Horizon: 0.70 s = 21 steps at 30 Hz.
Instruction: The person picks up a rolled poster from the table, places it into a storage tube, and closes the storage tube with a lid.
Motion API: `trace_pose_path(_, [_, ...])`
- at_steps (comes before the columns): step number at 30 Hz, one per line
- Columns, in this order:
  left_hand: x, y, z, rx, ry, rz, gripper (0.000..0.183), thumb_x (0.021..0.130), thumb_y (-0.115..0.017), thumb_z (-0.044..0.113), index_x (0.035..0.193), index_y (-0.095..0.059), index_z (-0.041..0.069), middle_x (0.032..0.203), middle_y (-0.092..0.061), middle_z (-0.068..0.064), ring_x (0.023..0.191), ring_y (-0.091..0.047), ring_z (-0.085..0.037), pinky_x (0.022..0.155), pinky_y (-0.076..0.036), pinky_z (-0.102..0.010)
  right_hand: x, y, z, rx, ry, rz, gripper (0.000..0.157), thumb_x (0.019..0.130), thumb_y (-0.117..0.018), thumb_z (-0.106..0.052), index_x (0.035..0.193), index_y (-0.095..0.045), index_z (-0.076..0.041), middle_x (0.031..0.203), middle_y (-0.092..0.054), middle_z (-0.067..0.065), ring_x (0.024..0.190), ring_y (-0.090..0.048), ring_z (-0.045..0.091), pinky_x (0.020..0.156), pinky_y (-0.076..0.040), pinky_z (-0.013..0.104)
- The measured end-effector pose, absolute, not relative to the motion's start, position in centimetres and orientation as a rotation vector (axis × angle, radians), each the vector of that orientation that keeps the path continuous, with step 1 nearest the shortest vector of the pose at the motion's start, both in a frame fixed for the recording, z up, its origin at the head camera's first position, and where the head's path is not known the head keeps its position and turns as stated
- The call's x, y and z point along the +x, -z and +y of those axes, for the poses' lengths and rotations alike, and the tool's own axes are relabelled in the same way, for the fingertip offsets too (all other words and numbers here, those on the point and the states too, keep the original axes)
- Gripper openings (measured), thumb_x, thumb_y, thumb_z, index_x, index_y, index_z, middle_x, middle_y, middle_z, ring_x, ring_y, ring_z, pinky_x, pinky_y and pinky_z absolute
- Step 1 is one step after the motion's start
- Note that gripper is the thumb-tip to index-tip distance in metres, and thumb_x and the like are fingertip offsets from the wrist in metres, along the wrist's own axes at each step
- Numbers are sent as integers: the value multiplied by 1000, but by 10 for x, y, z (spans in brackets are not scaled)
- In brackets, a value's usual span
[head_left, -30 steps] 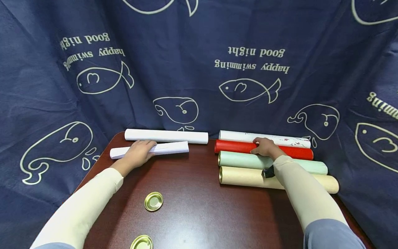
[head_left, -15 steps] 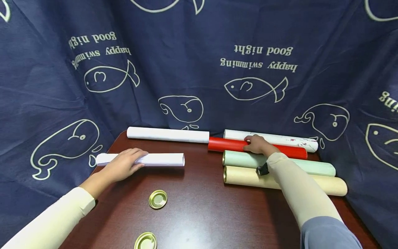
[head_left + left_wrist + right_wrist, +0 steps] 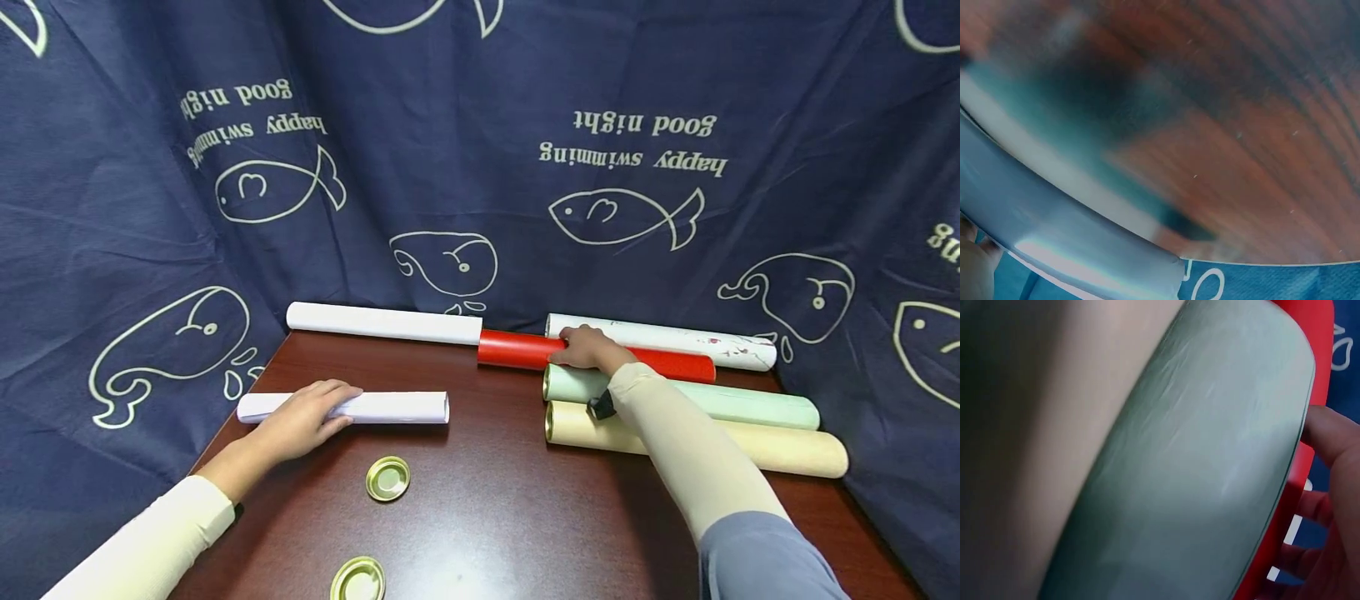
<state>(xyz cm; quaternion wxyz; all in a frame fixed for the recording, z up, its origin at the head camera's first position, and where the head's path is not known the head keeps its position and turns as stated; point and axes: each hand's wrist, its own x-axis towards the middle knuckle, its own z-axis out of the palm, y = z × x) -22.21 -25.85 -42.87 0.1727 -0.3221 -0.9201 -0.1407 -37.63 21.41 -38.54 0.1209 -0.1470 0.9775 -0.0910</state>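
Note:
My left hand holds a white paper roll at the left of the table, thumb on the near side. That roll crosses the lower left of the left wrist view. My right hand grips a red tube, whose left end is right at the right end of a second white roll along the back edge. In the right wrist view, the thumb and fingers lie along opposite sides of the red tube, partly hidden behind a pale green tube.
The pale green tube and a beige tube lie in front of the red one. Behind it lies a white tube with a blossom print. Two gold lids rest at the front left. A navy fish-patterned curtain surrounds the table.
My left hand has brought its white roll toward me. My right hand has slid the red tube left out of the row, and the back white roll has shifted left.

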Motion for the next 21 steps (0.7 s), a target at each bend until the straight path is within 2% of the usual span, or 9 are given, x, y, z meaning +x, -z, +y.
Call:
trace_pose_path(6, [-215,432,-260,-944,398,-2603,38,86,-77,11,122,-66,5,111,-65,-7,102,-64,-26,87,-51,-50,-378,385,193,-317,296,2841,67,87,-65,-52,133,-57,-4,127,-54,24,113,-51,43,93,-43,53])
trace_pose_path(13, [-209,435,-262,-934,415,-2589,37,86,-77,13,120,-67,5,109,-66,-5,101,-64,-26,87,-51,-48,-380,389,174,-386,264,2801,71,86,-76,-39,143,-49,-6,129,-58,20,114,-53,40,96,-42,54])
trace_pose_path(15, [-207,434,-262,-939,434,-2587,37,86,-77,13,120,-67,5,109,-66,-5,101,-65,-25,86,-51,-48,-381,389,172,-406,249,2782,69,85,-78,-35,141,-50,-7,124,-60,17,111,-55,38,94,-44,52])
trace_pose_path(21, [-202,425,-264,-932,499,-2580,38,87,-77,14,122,-67,4,110,-67,-4,101,-65,-22,86,-52,-46,-391,387,170,-551,224,2764,71,84,-81,-28,142,-48,-4,126,-60,17,115,-55,34,98,-43,44])
